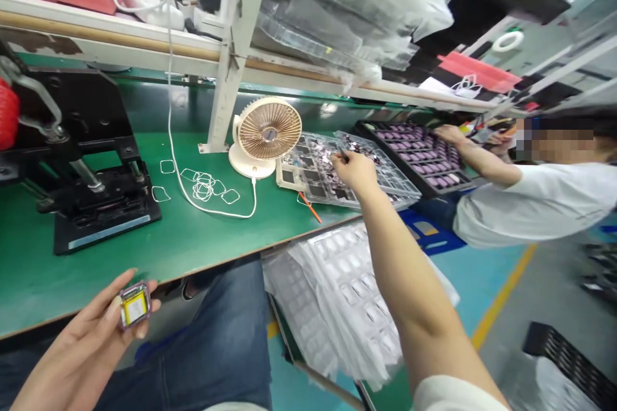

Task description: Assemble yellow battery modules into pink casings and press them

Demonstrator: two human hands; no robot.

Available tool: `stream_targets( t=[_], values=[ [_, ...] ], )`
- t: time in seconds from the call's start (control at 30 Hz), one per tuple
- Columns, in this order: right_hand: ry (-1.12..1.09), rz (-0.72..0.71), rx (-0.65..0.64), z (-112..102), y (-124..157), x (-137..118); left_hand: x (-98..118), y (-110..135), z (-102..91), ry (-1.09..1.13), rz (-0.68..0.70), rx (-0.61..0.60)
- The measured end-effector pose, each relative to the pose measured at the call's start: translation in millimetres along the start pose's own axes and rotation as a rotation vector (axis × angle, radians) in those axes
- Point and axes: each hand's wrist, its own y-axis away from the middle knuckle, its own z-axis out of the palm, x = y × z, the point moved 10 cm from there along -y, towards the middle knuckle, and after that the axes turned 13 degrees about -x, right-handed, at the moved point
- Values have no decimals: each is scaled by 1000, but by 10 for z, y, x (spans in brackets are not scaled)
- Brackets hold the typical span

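Observation:
My left hand (103,324) is closed around the edges of a small square device housing (135,304), at the lower left in front of the bench edge. Its back is open, and a yellow-edged battery with a pale label shows inside. My right hand (357,172) reaches out over a clear plastic tray (405,189) of small shiny parts. Its fingers are pinched on a dark slim tool (344,155), whose exact kind I cannot make out. Whether the tool touches a part is too small to tell.
A black hand press (96,160) stands left on the green bench (207,237). White rubber rings (203,186), a cabled fan (270,131) and an orange stick (311,207) lie mid-bench. A co-worker's hand (450,135) is at a black tray (409,173) of purple parts. Bagged trays (337,295) sit below.

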Motion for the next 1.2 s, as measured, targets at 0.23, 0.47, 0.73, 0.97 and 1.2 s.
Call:
stream_targets(
  t=[0.23,0.47,0.73,0.97,1.2],
  values=[
    [59,30,-182,203,-628,299,-136,-24,198,-9,-33,-46],
    [73,-31,-216,201,-643,392,-156,35,250,-22,-34,-9],
    [50,-89,-246,215,-676,434,-128,50,366,-31,-3,-49],
    [37,-117,-259,227,-679,428,-154,56,327,-12,-14,-44],
    [-14,-111,-215,176,-584,295,-236,10,231,-1,-37,-54]
  ],
)
